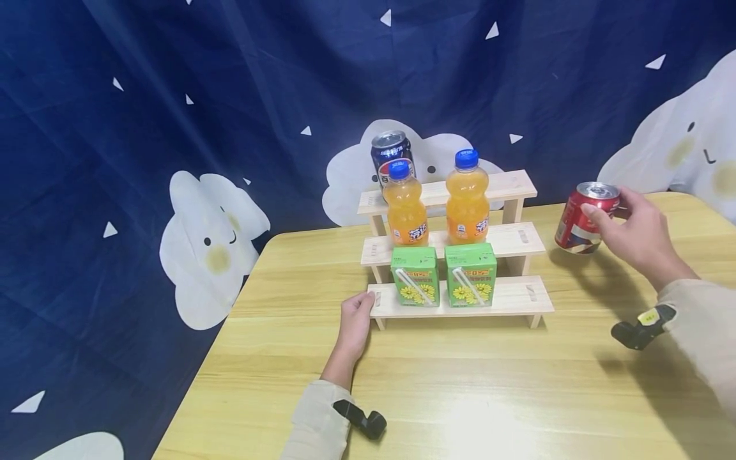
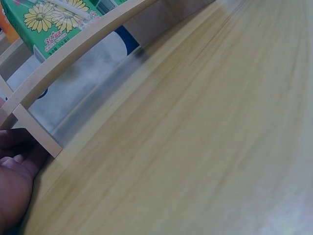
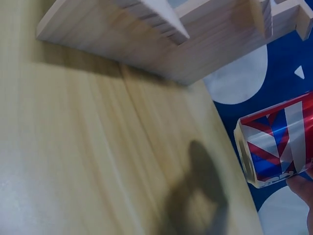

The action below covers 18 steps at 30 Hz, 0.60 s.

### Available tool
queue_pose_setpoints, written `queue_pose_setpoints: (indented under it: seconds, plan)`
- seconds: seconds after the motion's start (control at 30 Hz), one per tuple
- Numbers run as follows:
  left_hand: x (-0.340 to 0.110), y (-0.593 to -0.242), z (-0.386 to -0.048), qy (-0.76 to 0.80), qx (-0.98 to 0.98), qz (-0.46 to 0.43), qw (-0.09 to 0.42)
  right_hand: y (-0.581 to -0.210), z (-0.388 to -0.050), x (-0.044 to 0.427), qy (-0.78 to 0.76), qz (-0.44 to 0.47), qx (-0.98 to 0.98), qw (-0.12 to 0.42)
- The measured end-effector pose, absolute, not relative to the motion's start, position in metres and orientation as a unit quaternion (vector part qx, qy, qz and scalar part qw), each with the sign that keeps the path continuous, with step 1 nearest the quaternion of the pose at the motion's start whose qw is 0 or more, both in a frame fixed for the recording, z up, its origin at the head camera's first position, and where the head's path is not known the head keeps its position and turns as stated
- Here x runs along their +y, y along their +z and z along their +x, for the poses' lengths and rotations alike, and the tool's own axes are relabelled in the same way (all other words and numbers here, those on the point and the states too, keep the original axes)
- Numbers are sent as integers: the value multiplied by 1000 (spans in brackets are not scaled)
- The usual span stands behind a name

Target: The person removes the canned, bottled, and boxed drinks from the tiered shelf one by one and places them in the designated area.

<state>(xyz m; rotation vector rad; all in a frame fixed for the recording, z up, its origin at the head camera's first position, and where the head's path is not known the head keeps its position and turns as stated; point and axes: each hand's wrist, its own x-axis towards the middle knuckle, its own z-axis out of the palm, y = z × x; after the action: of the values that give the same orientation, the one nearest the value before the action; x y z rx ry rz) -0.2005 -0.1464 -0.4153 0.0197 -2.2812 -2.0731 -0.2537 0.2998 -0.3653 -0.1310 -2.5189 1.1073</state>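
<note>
My right hand (image 1: 638, 231) holds a red soda can (image 1: 588, 217) around its side, to the right of a three-tier wooden shelf (image 1: 520, 305). In the right wrist view, the can (image 3: 279, 142) shows blue and white stripes, and only a bit of the hand appears at the edge. At the shelf's lowest step, my left hand (image 1: 355, 319) grips the left end, its thumb by the top edge. The left wrist view has the fingers (image 2: 22, 152) beside the shelf's leg, partly hidden.
A dark blue can (image 1: 392, 153) stands on the top tier. Two orange drink bottles (image 1: 407, 207) (image 1: 467, 198) occupy the middle tier, and two green juice boxes (image 1: 415, 276) (image 1: 470, 275) the lowest. Behind the wooden table (image 1: 276, 332) hangs a blue cloud-patterned curtain (image 1: 259, 83).
</note>
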Motion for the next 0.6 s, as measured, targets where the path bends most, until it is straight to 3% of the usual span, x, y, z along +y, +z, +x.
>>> queue_pose_setpoints:
  seconds: [0.6]
  plan:
    - [-147,-415,-200,-660,-751,-1,22,-387,-252,299,399,-39,-900,169]
